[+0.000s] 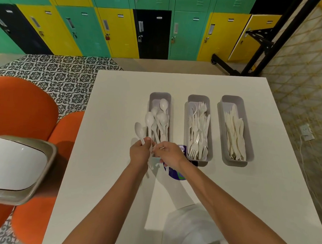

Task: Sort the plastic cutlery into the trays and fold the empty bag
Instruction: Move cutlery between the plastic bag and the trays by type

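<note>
Three grey trays stand in a row on the white table (110, 119). The left tray (160, 95) holds white plastic spoons, the middle tray (198, 98) forks, the right tray (232, 99) knives. My left hand (139, 152) grips the handles of two or three white spoons (144, 126), bowls pointing away, at the near end of the left tray. My right hand (170, 156) is beside it, fingers curled around the clear plastic bag (174, 174) with a purple label, which lies under both hands.
A white swing-lid bin (14, 168) stands at the table's left, with orange seats (21, 107) behind it. Coloured lockers (124, 30) line the far wall. A black stand (257, 44) is at the far right. A cable and socket (307, 132) lie on the floor right of the table.
</note>
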Demonstrator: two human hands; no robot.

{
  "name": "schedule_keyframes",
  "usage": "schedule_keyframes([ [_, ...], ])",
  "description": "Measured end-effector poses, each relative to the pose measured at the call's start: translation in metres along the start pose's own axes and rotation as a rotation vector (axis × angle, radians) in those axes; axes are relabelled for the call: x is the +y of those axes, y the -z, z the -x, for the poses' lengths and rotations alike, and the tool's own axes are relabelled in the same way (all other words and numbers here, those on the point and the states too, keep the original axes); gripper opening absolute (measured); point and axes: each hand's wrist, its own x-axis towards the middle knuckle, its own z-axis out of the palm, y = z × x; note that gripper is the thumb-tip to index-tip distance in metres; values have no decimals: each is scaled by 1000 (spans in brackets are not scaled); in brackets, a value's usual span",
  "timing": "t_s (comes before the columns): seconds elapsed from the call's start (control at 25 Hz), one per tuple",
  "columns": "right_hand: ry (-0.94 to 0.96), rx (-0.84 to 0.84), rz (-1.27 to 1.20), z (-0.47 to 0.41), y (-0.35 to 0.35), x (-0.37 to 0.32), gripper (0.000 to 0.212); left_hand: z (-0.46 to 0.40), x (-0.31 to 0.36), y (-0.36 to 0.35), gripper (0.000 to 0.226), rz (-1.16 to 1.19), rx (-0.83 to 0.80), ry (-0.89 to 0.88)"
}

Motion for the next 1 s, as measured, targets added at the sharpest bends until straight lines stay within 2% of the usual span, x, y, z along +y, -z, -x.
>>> schedule_keyframes([
  [0.28, 35, 76, -191, 7, -6, 6, 18, 8, 3, -10, 33, -45, -56, 3],
  [0.44, 84, 148, -122, 9, -4, 4, 25, 13, 5, -13, 32, -47, -106, -43],
  [0.56, 118, 239, -57, 10, 4, 1, 24, 16, 11, -15, 30, -18, -59, -104],
  [0.84, 151, 358, 27, -12, 30, -13, 23, 8, 20, -14, 23, -210, -90, -153],
  [1.0, 157, 368, 81, -26, 39, -20, 24, -4, 20, -13, 19, -275, 26, -241],
])
